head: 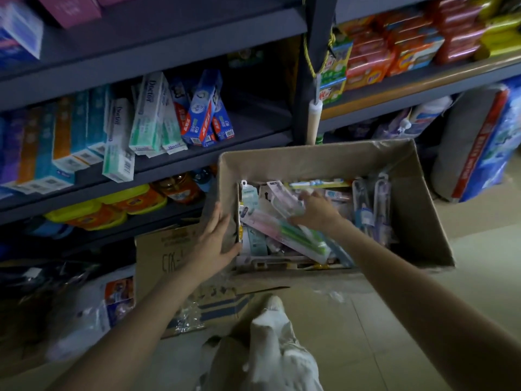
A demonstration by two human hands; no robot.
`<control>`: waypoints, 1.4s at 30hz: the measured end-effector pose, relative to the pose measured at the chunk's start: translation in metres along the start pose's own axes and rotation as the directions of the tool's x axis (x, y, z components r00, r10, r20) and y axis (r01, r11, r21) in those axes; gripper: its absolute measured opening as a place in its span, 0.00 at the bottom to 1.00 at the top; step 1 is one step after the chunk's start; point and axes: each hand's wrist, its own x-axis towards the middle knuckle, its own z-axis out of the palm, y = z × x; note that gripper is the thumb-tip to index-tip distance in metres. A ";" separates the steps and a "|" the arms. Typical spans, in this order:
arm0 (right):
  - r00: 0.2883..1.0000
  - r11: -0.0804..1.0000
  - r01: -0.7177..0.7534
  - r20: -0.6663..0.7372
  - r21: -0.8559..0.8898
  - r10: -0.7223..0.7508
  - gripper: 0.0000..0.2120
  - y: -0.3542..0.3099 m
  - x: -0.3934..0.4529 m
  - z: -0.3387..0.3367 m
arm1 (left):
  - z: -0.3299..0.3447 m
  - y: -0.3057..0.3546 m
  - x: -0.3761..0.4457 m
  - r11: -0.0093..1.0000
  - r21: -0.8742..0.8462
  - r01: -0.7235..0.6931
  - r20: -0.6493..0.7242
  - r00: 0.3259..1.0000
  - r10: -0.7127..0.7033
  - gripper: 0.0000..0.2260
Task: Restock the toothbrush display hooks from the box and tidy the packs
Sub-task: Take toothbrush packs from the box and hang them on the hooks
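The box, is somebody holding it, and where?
Yes. The left hand holds the cardboard box by its left wall, thumb inside. The right hand is among the toothbrush packs; its fingers are blurred, so any hold there cannot be told.

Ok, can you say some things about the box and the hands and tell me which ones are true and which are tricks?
1. The cardboard box has toothbrush packs inside it. True.
2. The left hand is up on the shelf touching the toothpaste boxes. False: it grips the left wall of the cardboard box.
3. The right hand is reaching down inside the box, onto the packs. True.
4. The box is closed with its flaps taped. False: it is open at the top.
5. The yellow-lidded tubs sit on a shelf lower than the toothpaste boxes. True.
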 end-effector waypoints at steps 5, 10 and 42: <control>0.995 0.992 -0.098 0.000 -0.075 0.098 0.41 0.004 -0.002 0.040 | 0.004 0.009 -0.003 0.998 -0.048 0.034 0.055 0.998 -0.031 0.33; 0.999 0.985 -0.001 -0.046 0.172 0.009 0.31 0.013 -0.024 0.015 | 0.002 0.023 -0.001 0.995 -0.073 0.071 0.019 0.997 -0.070 0.33; 0.790 0.437 0.613 -0.518 0.658 -0.328 0.07 -0.310 -0.149 -0.119 | -0.278 -0.077 -0.150 0.508 -0.739 -0.444 -0.569 0.814 -0.116 0.08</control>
